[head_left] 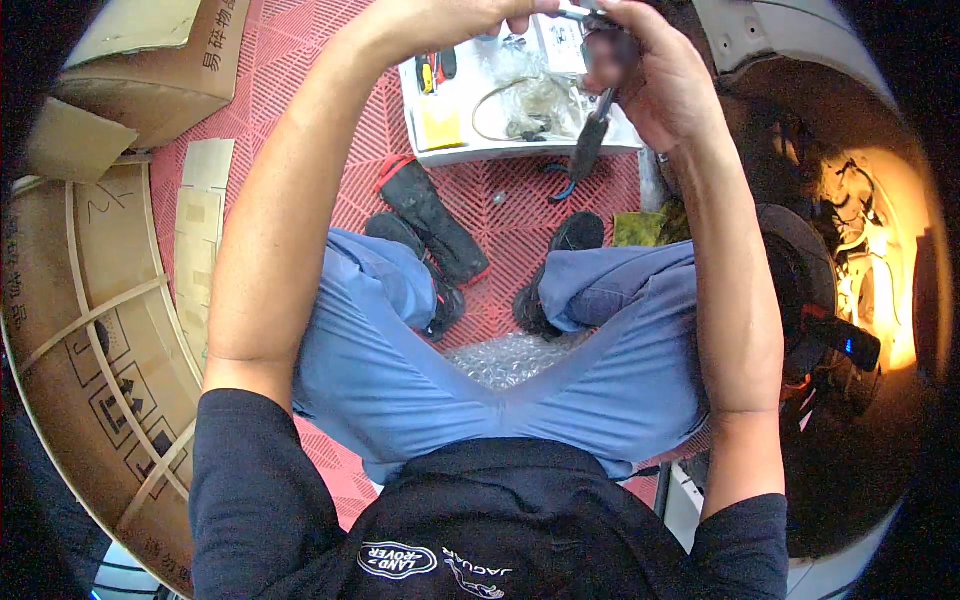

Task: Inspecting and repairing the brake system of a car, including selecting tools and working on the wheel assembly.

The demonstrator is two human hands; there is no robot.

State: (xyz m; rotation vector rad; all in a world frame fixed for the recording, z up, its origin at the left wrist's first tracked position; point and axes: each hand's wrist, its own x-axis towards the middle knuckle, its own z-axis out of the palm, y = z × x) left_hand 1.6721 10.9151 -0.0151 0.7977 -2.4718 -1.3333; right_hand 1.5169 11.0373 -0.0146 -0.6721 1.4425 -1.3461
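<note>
Both my hands are raised at the top edge, over a white box top. My right hand [672, 92] is closed around a dark rounded part with a cable. The part's blurred round face shows beside the palm. Below it hangs the cable's grey-black sleeve [589, 146], ending in a thin blue and black tail. Cut off partly by the upper edge, my left hand [480, 14] has its fingertips pinched at a thin silvery piece next to that part. Whether the two are joined I cannot tell.
The white box top [455, 156] carries clear plastic bags [540, 105], a yellow card [438, 124] and red-and-black tools. A black pouch [432, 222] with red trim lies on the red mat by my shoes. Cardboard boxes [125, 340] stand left; a lit wheel-arch cavity [865, 250] is at right.
</note>
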